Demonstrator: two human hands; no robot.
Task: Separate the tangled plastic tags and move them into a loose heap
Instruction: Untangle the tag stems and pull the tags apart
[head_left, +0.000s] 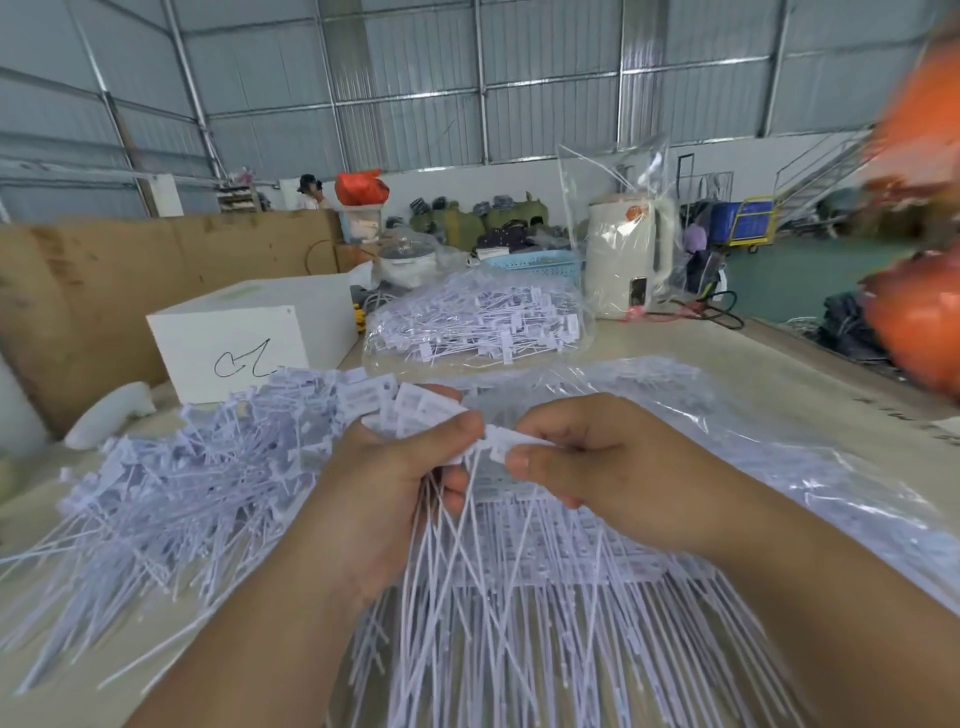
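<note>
My left hand (384, 478) grips a bunch of white plastic tags (415, 410) by their flat heads, and the long thin tails hang down below my palm. My right hand (587, 457) pinches the head of one tag (498, 441) between thumb and forefinger, right beside the left thumb. A loose heap of separated tags (171, 483) lies on the table to the left. Under my hands a sheet of joined tags (545, 587) lies on clear plastic wrap (753, 457).
A clear bag full of tags (478, 322) sits behind my hands. A white box (244, 338) stands at the back left, a cream kettle in plastic (628, 260) at the back right. Cardboard (104, 280) lines the far left. A blurred orange object (919, 312) is at the right edge.
</note>
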